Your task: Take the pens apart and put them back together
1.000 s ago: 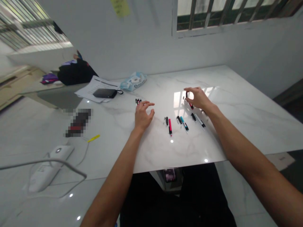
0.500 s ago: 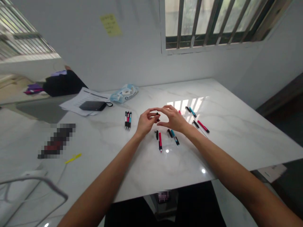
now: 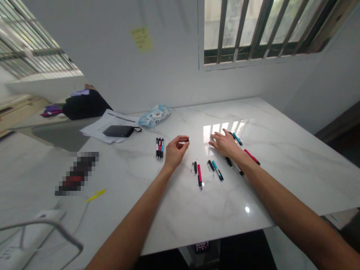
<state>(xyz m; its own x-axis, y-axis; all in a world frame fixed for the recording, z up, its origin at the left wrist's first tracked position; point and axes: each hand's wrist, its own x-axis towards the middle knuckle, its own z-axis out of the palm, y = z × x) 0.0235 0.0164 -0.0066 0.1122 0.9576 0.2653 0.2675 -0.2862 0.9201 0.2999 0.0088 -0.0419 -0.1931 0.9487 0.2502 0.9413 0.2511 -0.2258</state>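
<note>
So the left hand [image 3: 176, 152] is pinching a small black piece [image 3: 187, 140] at the fingertips. Might be a pen part, but it's too tiny to say for sure. The right hand [image 3: 223, 144] is open, palm down, fingers spread, just beside a teal pen [image 3: 237, 139]. Below the hands lie a pink pen [image 3: 199, 175] and a second teal pen [image 3: 217, 170], with a red pen [image 3: 252, 156] out past the right wrist. Three pens [image 3: 159, 148] sit side by side left of the left hand. Further back there's a plastic packet [image 3: 154, 116] with something white inside, can't tell what, and a black pouch [image 3: 118, 131] on papers [image 3: 95, 129]. The marble table [image 3: 180, 225] has lots of open room toward its near edge.
</note>
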